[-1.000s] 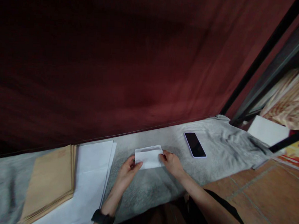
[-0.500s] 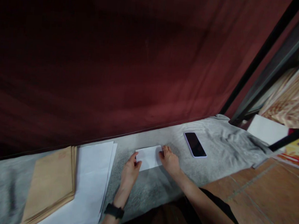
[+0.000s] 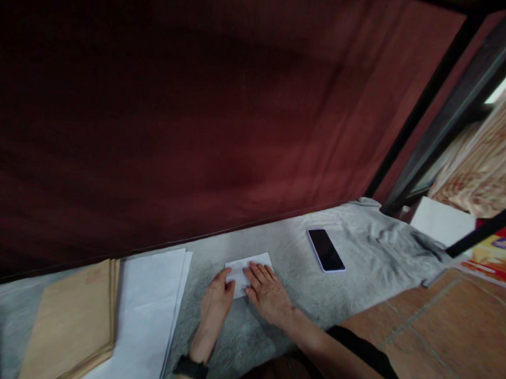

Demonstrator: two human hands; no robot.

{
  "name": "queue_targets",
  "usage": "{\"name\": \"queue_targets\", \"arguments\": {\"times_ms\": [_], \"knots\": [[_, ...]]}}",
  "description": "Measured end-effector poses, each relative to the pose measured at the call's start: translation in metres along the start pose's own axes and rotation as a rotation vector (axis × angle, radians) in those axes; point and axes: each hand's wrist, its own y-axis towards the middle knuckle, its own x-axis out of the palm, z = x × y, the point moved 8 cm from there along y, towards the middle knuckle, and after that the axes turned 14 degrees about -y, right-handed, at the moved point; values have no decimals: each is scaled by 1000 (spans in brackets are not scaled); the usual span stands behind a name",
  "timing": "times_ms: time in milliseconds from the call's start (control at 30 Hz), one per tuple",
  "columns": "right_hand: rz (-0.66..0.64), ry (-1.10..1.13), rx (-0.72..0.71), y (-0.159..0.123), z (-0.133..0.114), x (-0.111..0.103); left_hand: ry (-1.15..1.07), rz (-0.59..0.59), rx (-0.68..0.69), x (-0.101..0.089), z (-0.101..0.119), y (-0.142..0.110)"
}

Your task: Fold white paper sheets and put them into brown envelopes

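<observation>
Paper [image 3: 237, 273], a small white piece, lies flat on a surface draped with grey cloth [image 3: 287, 259], straight in front of the person and between the two hands. The right hand [image 3: 268, 292] rests palm down over its right part, fingers extended and slightly spread, pressing on top without grasping anything. The left hand [image 3: 217, 295] is at the left edge, fingers bent, its thumb and fingertips meeting the sheet there; whether it pinches that edge or merely steadies it, I cannot tell. A black band [image 3: 190, 368] circles the left wrist. Right of the hands, well apart from them, a phone [image 3: 326, 250] with a pale purple edge lies with its dark screen up. On the left side, larger white sheets [image 3: 149, 303] lie overlapping, and a brown stack [image 3: 72, 316] of flat paper pieces sits partly on top of them. Behind the surface rises a dark red panel [image 3: 221, 154], bordered on the right by a black post [image 3: 418, 113]. Farther right are a white flat-topped object [image 3: 442, 221], a red and yellow printed item [image 3: 502, 250] and brown floor tiles [image 3: 419, 328].
</observation>
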Motion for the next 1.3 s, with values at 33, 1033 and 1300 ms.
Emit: {"name": "queue_targets", "arguments": {"times_ms": [33,1033,1300], "knots": [[-2,-17,8,-2,-1,3,16,8,4,1,0,0],[-6,-154,170,-10,19,19,418,53,485,72,16,-26],[-9,-154,259,-14,48,5,476,110,441,63,13,-23]]}}
